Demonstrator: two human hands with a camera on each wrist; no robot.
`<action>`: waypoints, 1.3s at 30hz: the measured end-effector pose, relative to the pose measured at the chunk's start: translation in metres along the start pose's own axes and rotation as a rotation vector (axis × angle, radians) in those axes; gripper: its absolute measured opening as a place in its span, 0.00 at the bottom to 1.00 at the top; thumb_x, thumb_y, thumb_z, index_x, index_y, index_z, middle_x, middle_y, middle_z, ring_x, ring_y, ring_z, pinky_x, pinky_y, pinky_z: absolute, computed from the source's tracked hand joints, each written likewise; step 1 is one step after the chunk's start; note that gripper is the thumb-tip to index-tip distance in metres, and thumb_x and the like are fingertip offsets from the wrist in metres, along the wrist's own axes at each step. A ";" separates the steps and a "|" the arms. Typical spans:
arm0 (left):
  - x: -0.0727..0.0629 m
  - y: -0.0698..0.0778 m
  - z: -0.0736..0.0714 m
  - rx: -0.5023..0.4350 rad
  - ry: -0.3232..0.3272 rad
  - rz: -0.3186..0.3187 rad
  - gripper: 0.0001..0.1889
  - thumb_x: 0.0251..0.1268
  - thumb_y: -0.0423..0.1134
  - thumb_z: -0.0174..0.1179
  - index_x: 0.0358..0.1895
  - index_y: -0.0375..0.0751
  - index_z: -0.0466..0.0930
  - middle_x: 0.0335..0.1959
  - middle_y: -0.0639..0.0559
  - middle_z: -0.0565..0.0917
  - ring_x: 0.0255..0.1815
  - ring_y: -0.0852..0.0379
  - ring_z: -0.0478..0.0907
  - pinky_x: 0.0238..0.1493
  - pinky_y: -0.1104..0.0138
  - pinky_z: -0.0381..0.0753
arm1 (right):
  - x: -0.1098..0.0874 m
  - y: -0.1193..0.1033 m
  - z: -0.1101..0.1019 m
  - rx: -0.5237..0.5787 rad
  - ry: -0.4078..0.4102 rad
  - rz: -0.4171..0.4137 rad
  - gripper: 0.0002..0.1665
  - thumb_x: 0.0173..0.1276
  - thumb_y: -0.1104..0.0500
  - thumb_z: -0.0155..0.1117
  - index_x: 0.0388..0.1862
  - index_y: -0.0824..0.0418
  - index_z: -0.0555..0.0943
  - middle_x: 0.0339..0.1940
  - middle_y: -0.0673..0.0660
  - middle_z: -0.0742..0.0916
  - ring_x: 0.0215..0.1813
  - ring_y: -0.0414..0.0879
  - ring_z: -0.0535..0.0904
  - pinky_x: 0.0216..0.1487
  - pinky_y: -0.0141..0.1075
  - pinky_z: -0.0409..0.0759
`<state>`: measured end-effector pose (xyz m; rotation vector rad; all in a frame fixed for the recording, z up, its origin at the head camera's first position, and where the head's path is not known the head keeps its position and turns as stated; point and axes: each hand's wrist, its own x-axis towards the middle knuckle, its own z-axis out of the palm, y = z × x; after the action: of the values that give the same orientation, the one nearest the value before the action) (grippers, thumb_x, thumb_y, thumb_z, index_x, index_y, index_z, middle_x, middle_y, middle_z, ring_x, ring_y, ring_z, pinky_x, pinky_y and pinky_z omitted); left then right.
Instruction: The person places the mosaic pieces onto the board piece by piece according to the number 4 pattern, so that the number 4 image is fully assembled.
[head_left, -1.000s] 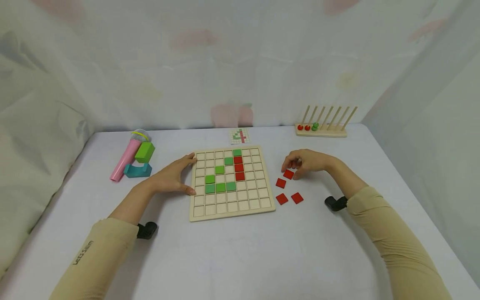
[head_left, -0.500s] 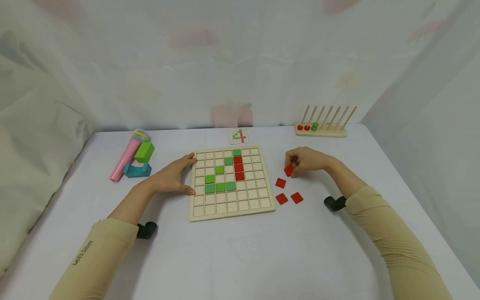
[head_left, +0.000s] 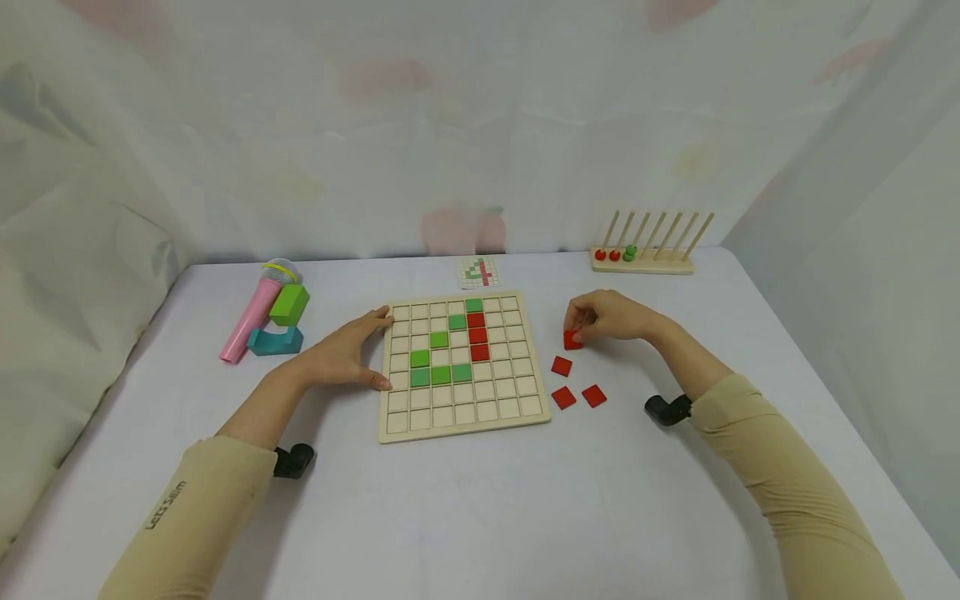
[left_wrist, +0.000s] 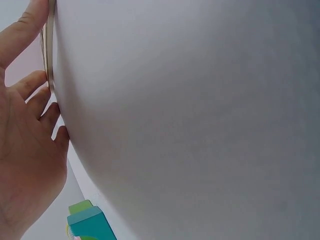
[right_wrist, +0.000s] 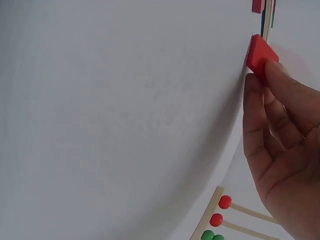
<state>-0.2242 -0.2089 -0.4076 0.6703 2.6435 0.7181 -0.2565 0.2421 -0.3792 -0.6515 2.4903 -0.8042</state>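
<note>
bare table (head_left: 480, 508) in front, open strip between board (head_left: 459, 427) and loose red tiles (head_left: 577, 397), toys (head_left: 273, 321) crowd far left

Bright, even light; soft shadows.

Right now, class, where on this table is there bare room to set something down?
Bare: the wide near strip in front of the grid board, between both sleeves, and the far left corner behind the microphone. Crowded: right of the board, where the loose red tiles and the right hand sit.

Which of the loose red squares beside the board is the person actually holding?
The red square farthest from the person, pinched in the right hand. The other three loose red squares lie flat on the table, untouched.
</note>
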 end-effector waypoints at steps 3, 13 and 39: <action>0.000 -0.001 0.000 0.005 0.000 0.001 0.59 0.43 0.53 0.78 0.76 0.33 0.54 0.82 0.37 0.47 0.82 0.33 0.45 0.79 0.39 0.48 | 0.000 -0.004 0.001 0.010 0.015 0.000 0.07 0.64 0.66 0.65 0.40 0.59 0.84 0.34 0.56 0.87 0.40 0.47 0.79 0.45 0.35 0.77; 0.001 -0.002 0.000 0.001 -0.001 0.001 0.59 0.42 0.54 0.78 0.76 0.34 0.54 0.82 0.38 0.47 0.82 0.33 0.44 0.79 0.39 0.48 | 0.002 -0.025 0.008 0.037 0.071 0.002 0.10 0.62 0.65 0.69 0.42 0.57 0.86 0.34 0.54 0.87 0.39 0.45 0.79 0.43 0.33 0.78; 0.000 -0.001 -0.001 -0.004 -0.007 -0.004 0.59 0.43 0.55 0.77 0.77 0.34 0.54 0.82 0.38 0.47 0.82 0.34 0.44 0.79 0.39 0.48 | 0.025 -0.074 0.042 0.091 0.061 -0.124 0.08 0.63 0.64 0.69 0.41 0.55 0.87 0.37 0.53 0.90 0.40 0.42 0.83 0.45 0.32 0.82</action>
<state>-0.2245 -0.2100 -0.4075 0.6649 2.6358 0.7182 -0.2323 0.1569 -0.3696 -0.7651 2.4704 -0.9905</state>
